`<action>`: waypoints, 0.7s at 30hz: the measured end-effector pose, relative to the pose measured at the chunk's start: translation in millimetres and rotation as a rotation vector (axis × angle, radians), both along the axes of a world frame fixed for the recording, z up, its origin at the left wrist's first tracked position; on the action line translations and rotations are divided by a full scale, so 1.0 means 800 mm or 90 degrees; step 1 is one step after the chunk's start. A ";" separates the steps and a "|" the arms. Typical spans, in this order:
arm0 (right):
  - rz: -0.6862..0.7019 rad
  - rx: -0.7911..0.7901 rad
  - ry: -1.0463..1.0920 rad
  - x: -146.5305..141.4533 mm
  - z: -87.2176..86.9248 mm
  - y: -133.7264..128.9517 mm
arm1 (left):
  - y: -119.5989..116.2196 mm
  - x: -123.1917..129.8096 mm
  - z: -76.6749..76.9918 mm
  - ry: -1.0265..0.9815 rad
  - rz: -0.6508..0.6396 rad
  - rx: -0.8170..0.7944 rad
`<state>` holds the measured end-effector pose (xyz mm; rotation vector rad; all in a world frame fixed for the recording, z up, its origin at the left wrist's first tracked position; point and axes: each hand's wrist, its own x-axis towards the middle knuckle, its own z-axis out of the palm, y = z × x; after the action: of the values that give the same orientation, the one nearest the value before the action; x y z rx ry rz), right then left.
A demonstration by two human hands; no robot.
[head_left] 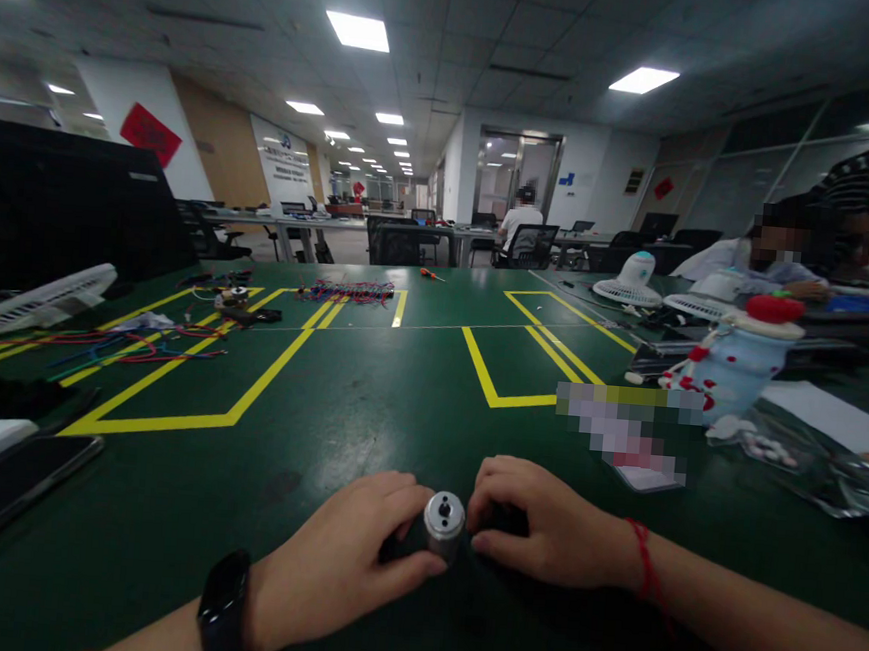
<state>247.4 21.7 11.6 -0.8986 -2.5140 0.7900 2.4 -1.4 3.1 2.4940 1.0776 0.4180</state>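
Note:
A small silver metal cylinder [444, 517] stands upright on the green table [368, 401] near its front edge, with a short shaft and two dark holes on its top face. From the left, my left hand [357, 540] grips the cylinder between thumb and fingers; a black watch is on that wrist. My right hand [532, 519], a red string round its wrist, rests just to the right of the cylinder. Its fingers are curled with a gap between them and the thumb, and nothing shows in it.
Yellow tape [523, 403] marks the table. Wires [354, 291] and a white fan [45, 300] lie left; a phone [15, 493] is at the near left. A light blue bottle [739, 365], plastic bags and more fans stand right. People sit beyond.

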 end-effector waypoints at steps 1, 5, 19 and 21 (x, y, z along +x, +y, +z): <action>-0.013 -0.034 0.026 0.001 0.001 0.002 | 0.000 0.000 0.000 0.000 0.000 -0.002; -0.155 -0.167 0.192 0.011 0.003 0.020 | 0.000 0.000 0.004 -0.002 -0.001 -0.012; -0.219 -0.078 0.096 0.015 -0.009 0.034 | -0.004 -0.001 0.007 -0.004 0.008 -0.026; -0.244 -0.125 0.177 0.018 -0.011 0.038 | -0.004 -0.001 0.007 -0.006 0.007 -0.027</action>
<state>262.1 52.3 2.5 -1.1963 -1.9690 0.9659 1.9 -4.4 9.0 2.4485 1.0859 0.4052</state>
